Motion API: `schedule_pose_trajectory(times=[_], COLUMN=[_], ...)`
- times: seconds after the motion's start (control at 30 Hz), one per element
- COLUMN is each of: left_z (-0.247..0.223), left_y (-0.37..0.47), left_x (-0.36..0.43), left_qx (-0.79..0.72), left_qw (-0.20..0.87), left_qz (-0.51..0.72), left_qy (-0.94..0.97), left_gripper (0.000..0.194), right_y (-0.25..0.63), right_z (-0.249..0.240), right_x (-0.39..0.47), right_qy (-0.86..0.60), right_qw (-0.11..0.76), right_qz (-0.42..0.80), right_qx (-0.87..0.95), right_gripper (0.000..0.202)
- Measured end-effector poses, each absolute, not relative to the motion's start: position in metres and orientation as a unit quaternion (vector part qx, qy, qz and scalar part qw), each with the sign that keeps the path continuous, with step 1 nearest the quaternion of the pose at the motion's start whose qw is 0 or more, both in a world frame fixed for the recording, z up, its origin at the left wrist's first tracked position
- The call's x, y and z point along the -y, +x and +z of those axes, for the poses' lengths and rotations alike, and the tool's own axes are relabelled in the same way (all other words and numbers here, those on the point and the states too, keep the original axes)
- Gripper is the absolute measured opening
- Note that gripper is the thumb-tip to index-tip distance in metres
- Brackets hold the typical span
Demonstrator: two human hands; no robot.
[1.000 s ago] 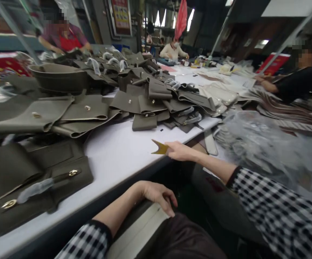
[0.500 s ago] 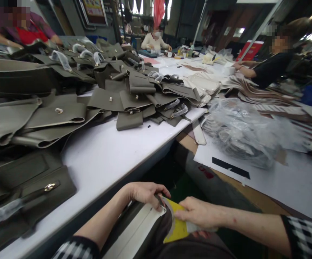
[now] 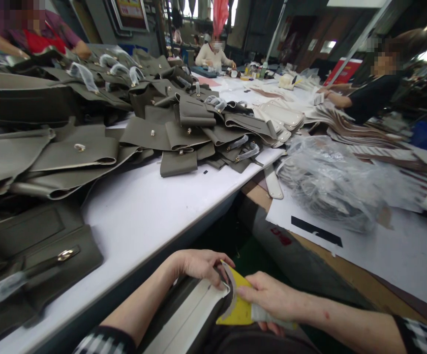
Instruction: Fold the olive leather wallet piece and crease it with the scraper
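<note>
In the lower middle, my left hand (image 3: 200, 265) grips the end of a dark olive leather bag piece (image 3: 169, 300) lined with a long white strip (image 3: 187, 314). Its thumb presses on the strip's end while the fingers curl over the far edge. My right hand (image 3: 272, 297) is closed around a yellow flat scraper (image 3: 241, 305) with a concave grey edge and a whitish wrapped handle. That edge is against or very near the end of the bag piece, beside my left fingertips; whether they touch I cannot tell. The palm hides part of the handle.
Olive leather bag pieces (image 3: 136, 132) are heaped on the white table (image 3: 143, 206) to the left. On the right table lie a clear plastic bag (image 3: 331, 182), a black strip (image 3: 317, 231) and stacked pale pieces (image 3: 353, 128). Several co-workers sit or stand around.
The yellow scraper has turned and shifted slightly left, its lower tip closer to the bag piece. My left hand has stayed on the strip's end.
</note>
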State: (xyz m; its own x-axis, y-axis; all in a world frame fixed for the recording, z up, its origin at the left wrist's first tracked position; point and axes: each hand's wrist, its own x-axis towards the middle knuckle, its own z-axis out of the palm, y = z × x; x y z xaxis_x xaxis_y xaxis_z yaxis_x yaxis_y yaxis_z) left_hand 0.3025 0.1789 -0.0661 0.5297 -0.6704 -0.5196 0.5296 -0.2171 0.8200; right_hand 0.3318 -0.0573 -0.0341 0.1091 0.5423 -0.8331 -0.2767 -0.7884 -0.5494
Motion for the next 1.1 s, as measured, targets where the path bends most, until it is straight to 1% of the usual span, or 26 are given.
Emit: schedule_pose_trajectory(times=[0.07, 0.2, 0.37, 0.57, 0.93, 1.1], left_z=[-0.065, -0.06, -0.058, -0.057, -0.051, -0.053], left_y=[0.303, 0.304, 0.304, 0.306, 0.305, 0.303], left_x=[-0.179, -0.18, -0.182, -0.183, -0.185, -0.185], left_qx=[0.06, 0.075, 0.086, 0.102, 0.091, 0.091], left_qw=[0.625, 0.587, 0.572, 0.55, 0.558, 0.567], left_qz=[-0.483, -0.461, -0.461, -0.456, -0.466, -0.453], left_qy=[0.611, 0.661, 0.673, 0.692, 0.681, 0.682], left_gripper=[0.09, 0.091, 0.094, 0.091, 0.095, 0.095], right_y=[0.332, 0.33, 0.33, 0.329, 0.321, 0.315], right_z=[-0.035, -0.035, -0.037, -0.035, -0.036, -0.032], right_x=[0.06, 0.056, 0.054, 0.053, 0.048, 0.041], right_qy=[-0.676, -0.669, -0.661, -0.672, -0.68, -0.688], right_qw=[0.31, 0.297, 0.31, 0.3, 0.302, 0.288], right_qz=[0.661, 0.675, 0.675, 0.67, 0.664, 0.664], right_qx=[0.095, 0.096, 0.109, 0.098, 0.08, 0.05], right_gripper=[0.035, 0.032, 0.03, 0.035, 0.039, 0.033])
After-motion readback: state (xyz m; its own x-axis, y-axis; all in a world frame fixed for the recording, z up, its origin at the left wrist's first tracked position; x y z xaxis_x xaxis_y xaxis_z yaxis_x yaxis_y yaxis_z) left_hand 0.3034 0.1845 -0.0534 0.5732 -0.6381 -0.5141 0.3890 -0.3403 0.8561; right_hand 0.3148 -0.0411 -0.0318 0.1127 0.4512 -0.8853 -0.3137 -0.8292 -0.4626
